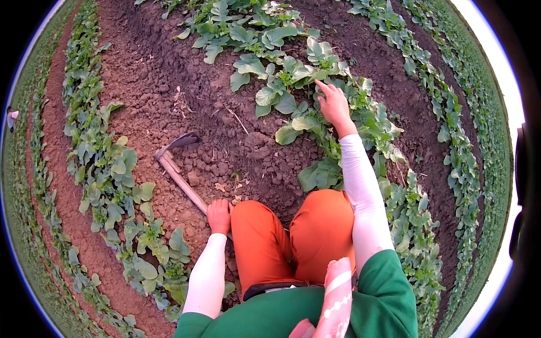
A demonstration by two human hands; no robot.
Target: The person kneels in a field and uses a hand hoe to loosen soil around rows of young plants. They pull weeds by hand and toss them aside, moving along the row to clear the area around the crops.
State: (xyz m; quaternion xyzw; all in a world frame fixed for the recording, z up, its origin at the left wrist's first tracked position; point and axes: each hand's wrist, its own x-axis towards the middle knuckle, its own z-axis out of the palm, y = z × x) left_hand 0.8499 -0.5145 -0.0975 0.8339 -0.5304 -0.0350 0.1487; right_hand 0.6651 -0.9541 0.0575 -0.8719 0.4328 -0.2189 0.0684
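Note:
My left hand (219, 216) is closed around the wooden handle (184, 184) of a short hoe beside my left knee. The hoe's dark metal blade (184, 140) points away from me over the cloddy soil of the furrow. Reaching forward, my right hand (334, 104) has its fingers apart at the leaves of a broad-leaved green plant (313, 72) in the row ahead. The index fingertip meets a leaf edge; nothing shows in the palm. Both forearms wear white sleeves. My bent knees in orange trousers (325, 228) stand between the hands.
Another leafy row (122, 169) runs along my left, and more rows (460, 160) extend to the right. Dry plant scraps (181, 102) lie on the brown soil (139, 93). A pink patterned cloth (338, 295) hangs from my neck. Far left, a small figure, perhaps a person (11, 118), shows.

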